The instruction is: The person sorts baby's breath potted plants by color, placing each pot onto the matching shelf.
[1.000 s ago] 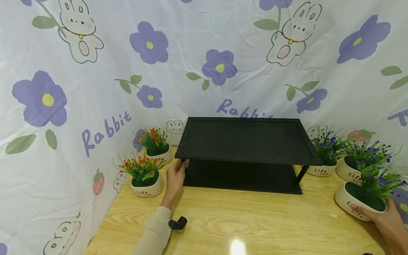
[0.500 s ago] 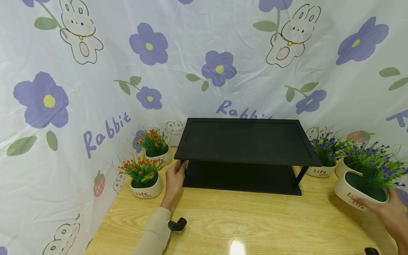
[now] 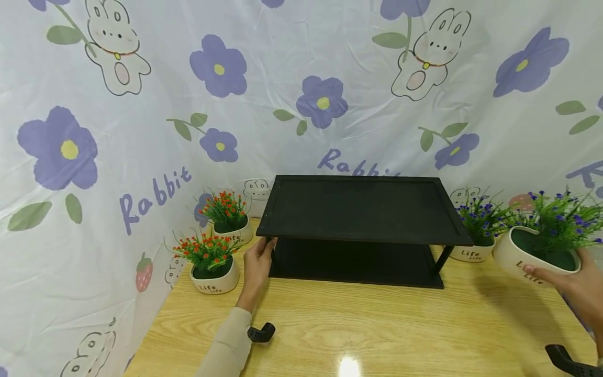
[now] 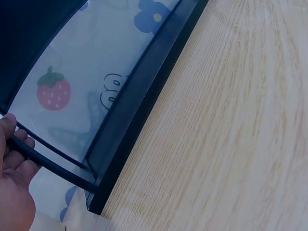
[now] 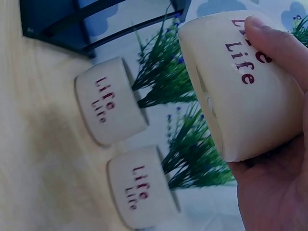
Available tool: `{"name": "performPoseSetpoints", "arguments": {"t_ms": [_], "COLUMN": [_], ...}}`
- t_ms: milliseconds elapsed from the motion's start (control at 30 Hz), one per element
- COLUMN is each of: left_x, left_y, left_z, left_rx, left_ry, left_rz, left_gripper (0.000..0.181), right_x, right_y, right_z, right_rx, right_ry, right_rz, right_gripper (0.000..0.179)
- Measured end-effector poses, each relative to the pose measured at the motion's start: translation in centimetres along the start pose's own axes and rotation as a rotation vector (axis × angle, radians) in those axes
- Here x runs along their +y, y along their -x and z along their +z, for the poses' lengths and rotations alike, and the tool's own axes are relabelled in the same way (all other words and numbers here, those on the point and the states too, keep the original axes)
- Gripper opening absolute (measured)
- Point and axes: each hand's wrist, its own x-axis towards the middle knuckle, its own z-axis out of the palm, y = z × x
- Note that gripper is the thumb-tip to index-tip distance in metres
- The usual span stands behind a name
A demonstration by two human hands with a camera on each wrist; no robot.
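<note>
A two-tier black shelf (image 3: 358, 209) stands at the back of the wooden table. My left hand (image 3: 256, 267) grips its front left post (image 4: 53, 166), thumb and fingers around the bar in the left wrist view. On the right, my right hand (image 3: 581, 288) holds a white oval flowerpot (image 5: 245, 91) marked "Life", with green stems and purple flowers (image 3: 560, 220). The pot is lifted above the table and casts a shadow there. Two similar flowerpots stand below and behind it in the right wrist view, one nearer the shelf (image 5: 110, 101) and another beside it (image 5: 142, 187).
Two white flowerpots with red-orange flowers stand left of the shelf, one in front (image 3: 214, 283) and one behind (image 3: 233, 233). A white curtain (image 3: 264, 104) with rabbits and purple flowers hangs behind and beside the table (image 3: 377, 324).
My right hand has raised the purple-flowered pot off the table, higher in view, over the pots behind it. The left hand has stayed on the shelf post.
</note>
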Motion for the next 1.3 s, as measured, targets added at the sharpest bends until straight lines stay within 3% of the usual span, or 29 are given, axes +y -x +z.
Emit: {"name": "performPoseSetpoints", "arguments": {"t_ms": [133, 300, 633, 1033, 1300], "left_x": [0.0, 0.0, 0.1, 0.1, 0.1], "left_y": [0.1, 0.0, 0.0, 0.1, 0.1], "left_z": [0.0, 0.0, 0.0, -0.1, 0.0], "left_rx": [-0.001, 0.003, 0.001, -0.006, -0.004], "left_ry": [0.001, -0.009, -0.006, 0.024, 0.005], "left_rz": [0.000, -0.005, -0.007, -0.011, 0.002], "left_gripper": [0.016, 0.017, 0.018, 0.016, 0.019], "right_x": [-1.4, -4.7, -8.3, -13.6, -17.0], "right_y": [-0.3, -0.5, -1.7, -3.5, -4.4], "right_z": [-0.4, -1.2, -2.3, -1.5, -0.3], "right_rx": [0.034, 0.005, -0.070, -0.144, -0.243], "right_ry": [-0.042, -0.101, 0.014, 0.048, 0.015], "right_rz": [-0.031, -0.104, -0.143, -0.199, -0.249], "right_gripper": [0.115, 0.111, 0.116, 0.119, 0.119]}}
